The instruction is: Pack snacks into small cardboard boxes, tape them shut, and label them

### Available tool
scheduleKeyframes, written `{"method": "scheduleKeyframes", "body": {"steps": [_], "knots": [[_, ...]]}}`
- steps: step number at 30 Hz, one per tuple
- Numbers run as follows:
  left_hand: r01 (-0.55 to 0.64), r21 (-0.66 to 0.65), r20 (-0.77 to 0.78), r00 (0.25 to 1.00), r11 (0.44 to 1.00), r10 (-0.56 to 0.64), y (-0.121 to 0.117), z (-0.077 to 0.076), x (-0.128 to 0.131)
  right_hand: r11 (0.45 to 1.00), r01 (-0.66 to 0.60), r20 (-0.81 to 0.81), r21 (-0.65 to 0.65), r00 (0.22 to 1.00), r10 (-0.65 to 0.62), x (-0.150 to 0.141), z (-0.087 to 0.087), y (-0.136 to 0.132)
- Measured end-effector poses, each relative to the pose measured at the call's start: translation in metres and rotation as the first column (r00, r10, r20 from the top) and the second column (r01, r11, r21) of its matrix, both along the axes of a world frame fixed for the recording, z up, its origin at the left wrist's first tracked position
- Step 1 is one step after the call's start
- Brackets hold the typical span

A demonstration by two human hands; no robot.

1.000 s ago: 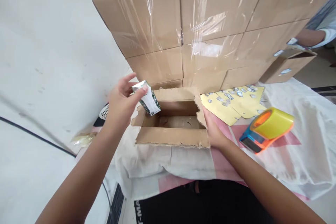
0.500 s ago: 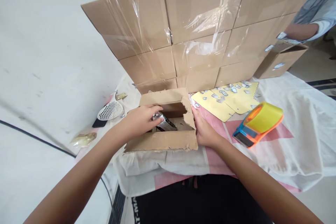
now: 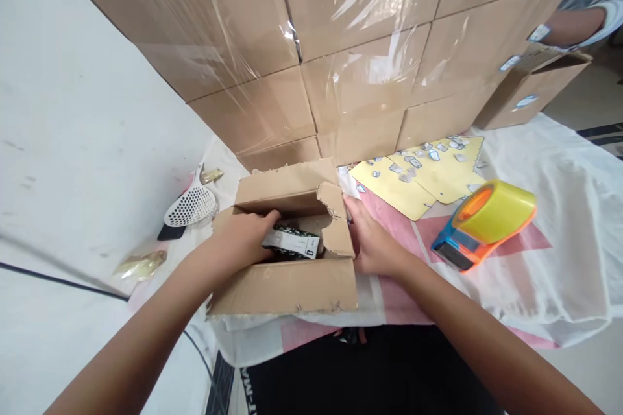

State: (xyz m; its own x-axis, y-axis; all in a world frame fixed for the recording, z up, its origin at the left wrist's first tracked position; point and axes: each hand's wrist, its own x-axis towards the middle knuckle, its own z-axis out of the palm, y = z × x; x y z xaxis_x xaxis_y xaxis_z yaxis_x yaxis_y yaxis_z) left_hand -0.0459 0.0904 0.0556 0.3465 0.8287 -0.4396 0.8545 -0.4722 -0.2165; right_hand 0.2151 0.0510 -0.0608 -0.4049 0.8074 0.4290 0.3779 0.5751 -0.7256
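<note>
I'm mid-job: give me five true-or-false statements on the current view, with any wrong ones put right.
1. The left hand reaches into the open box. True.
2. The right hand holds the tape dispenser. False: the right hand is at the open box's right side; the tape dispenser lies on the cloth.
3. The patterned carton is in the open box. True.
4. The white perforated scoop lies on the yellow sheets. False: it lies left of the open box.
5. Paper scraps lie on the yellow sheets. True.
</note>
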Motion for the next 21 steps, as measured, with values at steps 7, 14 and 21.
{"method": "scheduleKeyframes", "body": {"steps": [7,14,21], "knots": [[0.08,-0.036,0.004,0.997,0.996,-0.08,0.003,-0.024,0.014,0.999,-0.025,-0.014,-0.034,1.0,0.025,0.004,0.001,0.0],[0.097,-0.039,-0.005,0.995,0.994,-0.097,-0.004,-0.024,0.01,0.997,-0.04,-0.01,-0.064,0.999,0.04,0.003,0.002,0.001],[0.057,-0.014,-0.041,0.997,0.998,-0.058,-0.01,-0.023,0.01,0.995,-0.057,-0.043,-0.08,0.998,0.054,0.002,0.001,0.005]]}}
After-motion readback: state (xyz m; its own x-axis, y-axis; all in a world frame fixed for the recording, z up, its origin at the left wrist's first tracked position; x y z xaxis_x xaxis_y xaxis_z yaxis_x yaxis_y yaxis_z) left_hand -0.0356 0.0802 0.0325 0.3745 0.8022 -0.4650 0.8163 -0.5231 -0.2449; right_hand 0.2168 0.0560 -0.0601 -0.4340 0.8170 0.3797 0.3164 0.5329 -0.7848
